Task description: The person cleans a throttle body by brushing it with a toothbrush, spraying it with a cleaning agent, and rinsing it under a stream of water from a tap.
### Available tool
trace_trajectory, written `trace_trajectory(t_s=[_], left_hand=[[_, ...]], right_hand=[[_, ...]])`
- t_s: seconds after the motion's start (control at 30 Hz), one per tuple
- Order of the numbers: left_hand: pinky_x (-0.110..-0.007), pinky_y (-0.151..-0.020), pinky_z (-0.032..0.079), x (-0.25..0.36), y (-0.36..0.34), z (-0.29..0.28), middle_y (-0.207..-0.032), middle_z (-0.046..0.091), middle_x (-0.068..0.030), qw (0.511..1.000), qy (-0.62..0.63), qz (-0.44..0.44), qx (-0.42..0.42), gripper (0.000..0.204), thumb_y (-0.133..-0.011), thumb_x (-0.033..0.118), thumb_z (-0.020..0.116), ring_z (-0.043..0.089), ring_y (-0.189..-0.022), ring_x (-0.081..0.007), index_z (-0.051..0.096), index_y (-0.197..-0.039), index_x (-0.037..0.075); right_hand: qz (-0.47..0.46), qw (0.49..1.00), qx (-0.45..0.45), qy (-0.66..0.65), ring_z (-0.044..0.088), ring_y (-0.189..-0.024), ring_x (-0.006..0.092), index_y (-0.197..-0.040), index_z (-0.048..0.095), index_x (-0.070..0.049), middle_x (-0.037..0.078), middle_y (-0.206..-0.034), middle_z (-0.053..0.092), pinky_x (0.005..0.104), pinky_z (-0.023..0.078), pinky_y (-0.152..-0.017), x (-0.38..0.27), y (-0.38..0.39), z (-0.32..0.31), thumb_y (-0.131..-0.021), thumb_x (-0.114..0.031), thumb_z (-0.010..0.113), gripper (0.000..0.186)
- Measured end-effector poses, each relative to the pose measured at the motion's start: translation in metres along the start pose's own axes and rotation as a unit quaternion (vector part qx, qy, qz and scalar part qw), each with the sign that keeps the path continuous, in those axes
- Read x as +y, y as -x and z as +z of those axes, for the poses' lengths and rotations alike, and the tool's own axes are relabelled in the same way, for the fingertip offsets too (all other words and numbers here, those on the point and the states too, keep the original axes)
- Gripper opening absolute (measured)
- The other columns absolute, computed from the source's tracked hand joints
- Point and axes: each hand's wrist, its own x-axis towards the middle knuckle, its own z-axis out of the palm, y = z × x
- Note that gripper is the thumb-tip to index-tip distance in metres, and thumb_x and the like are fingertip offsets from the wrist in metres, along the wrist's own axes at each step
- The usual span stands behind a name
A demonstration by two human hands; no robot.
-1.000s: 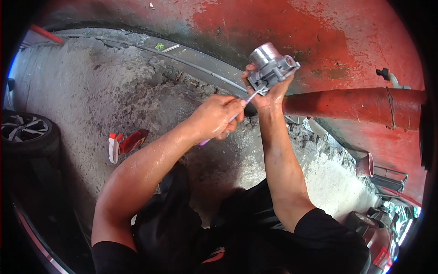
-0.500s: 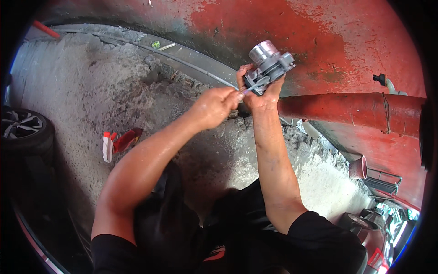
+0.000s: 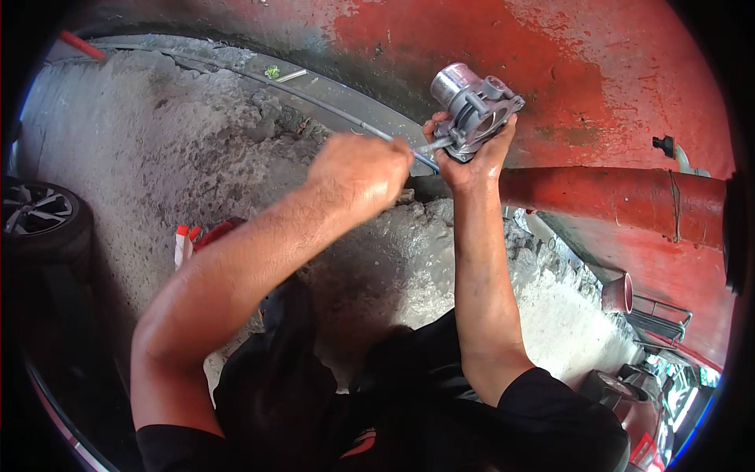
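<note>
Head view: right hand (image 3: 470,161) raised, gripping metal throttle body (image 3: 474,110); left hand (image 3: 362,169) fisted around tool (image 3: 431,146).

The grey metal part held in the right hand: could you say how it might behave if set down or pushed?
The grey metal part looks cast and solid, so probably stiff and heavy for its size. Its round barrel end might let it roll or tip.

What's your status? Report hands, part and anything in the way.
Right hand gripping the grey metal housing, held up. Left hand fisted on a thin tool, tip at the housing. Nothing between them.
</note>
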Motion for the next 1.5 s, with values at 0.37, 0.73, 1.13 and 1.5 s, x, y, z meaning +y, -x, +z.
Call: trace_trajectory(t_s=[0.37, 0.73, 1.13, 1.5], left_hand=[[-0.045, -0.046, 0.050, 0.004, 0.007, 0.000, -0.061, 0.063, -0.0177, 0.994, -0.089, -0.028, 0.054, 0.027, -0.096, 0.025, 0.053, 0.065, -0.052, -0.0306, 0.059, -0.083, 0.002], [-0.043, -0.047, 0.045, 0.005, 0.017, 0.017, -0.054, 0.058, -0.0137, 0.982, -0.020, -0.010, 0.188, 0.034, -0.097, 0.025, 0.057, 0.060, -0.050, -0.0325, 0.051, -0.069, 0.005], [-0.036, -0.038, 0.038, 0.057, 0.019, 0.002, -0.053, 0.050, -0.0086, 0.653, 0.660, -0.339, -0.153, 0.038, -0.101, 0.031, 0.048, 0.042, -0.036, -0.0189, 0.054, -0.078, 0.001], [-0.033, -0.035, 0.034, 0.048, 0.024, 0.010, -0.047, 0.040, -0.0024, 0.515, 0.803, -0.261, -0.145, 0.038, -0.103, 0.032, 0.044, 0.037, -0.035, -0.0154, 0.051, -0.081, 0.002]], right_hand=[[-0.007, 1.000, 0.013, -0.005, 0.060, -0.075, 0.0306, -0.118, 0.056, -0.013, 0.012, -0.094, 0.063, 0.0509, 0.048, -0.068, 0.005, -0.007, -0.008, -0.091, -0.073, 0.025, 0.073], [-0.010, 0.999, 0.020, -0.046, 0.057, -0.078, 0.0296, -0.111, 0.058, -0.006, 0.015, -0.088, 0.058, 0.0483, 0.048, -0.074, 0.013, -0.007, -0.014, -0.091, -0.069, 0.028, 0.073], [-0.075, 0.995, -0.039, -0.049, 0.061, -0.074, 0.0304, -0.118, 0.055, -0.011, 0.014, -0.092, 0.063, 0.0493, 0.050, -0.069, 0.018, -0.005, -0.019, -0.083, -0.070, 0.046, 0.069], [-0.035, 0.984, -0.130, -0.119, 0.056, -0.083, 0.0290, -0.110, 0.056, -0.001, 0.015, -0.087, 0.058, 0.0430, 0.048, -0.074, 0.020, -0.009, -0.013, -0.084, -0.062, 0.048, 0.066]])
